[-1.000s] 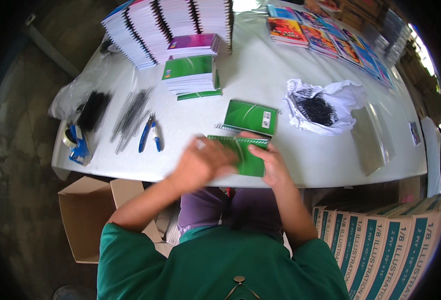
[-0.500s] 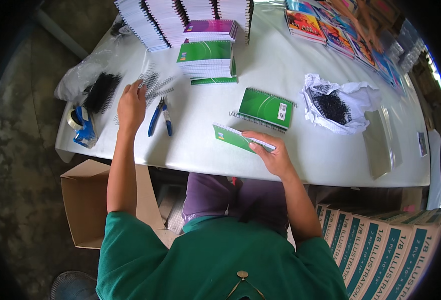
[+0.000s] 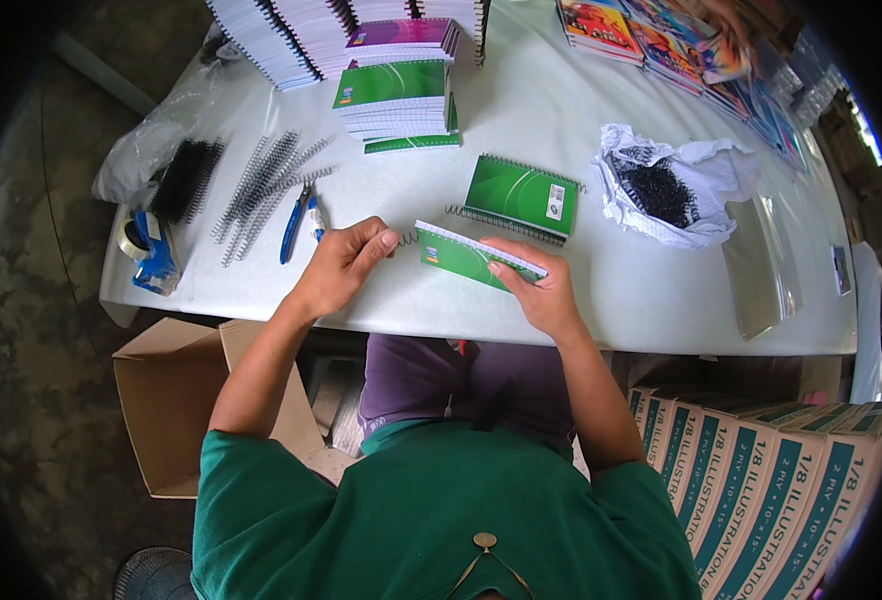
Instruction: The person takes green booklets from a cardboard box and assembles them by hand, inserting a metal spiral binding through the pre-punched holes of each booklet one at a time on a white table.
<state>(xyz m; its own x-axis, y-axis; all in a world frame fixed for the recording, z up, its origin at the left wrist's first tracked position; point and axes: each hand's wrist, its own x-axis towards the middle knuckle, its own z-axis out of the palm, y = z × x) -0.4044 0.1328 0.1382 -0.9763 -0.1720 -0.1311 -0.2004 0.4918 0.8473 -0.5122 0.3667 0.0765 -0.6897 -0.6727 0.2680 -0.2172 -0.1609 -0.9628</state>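
My right hand (image 3: 538, 283) grips a small green notebook (image 3: 451, 257), tilted above the table's near edge, with its punched edge upward. Between the thumb and fingers of my left hand (image 3: 346, 262) is a wire spiral coil (image 3: 408, 239); its far end is at the notebook's left corner. Whether the coil has entered the holes is too small to tell. Just behind lie green spiral notebooks (image 3: 517, 196). Left of them, beyond my left hand, blue-handled pliers (image 3: 294, 228) and a cutter-like blue tool (image 3: 316, 214) lie beside loose spiral coils (image 3: 261, 185).
A stack of green notebooks (image 3: 391, 95) stands at the back, before tall bound stacks (image 3: 306, 40). Crumpled white paper (image 3: 726, 165) holds black coils (image 3: 658, 190). At left are a tape dispenser (image 3: 156, 262) and black coils (image 3: 186, 180). Another person's hand (image 3: 726, 18) is among colourful books (image 3: 651, 50).
My left hand has come from the loose coils toward the notebook, bringing one spiral coil. My right hand still holds the notebook, nearly in place.
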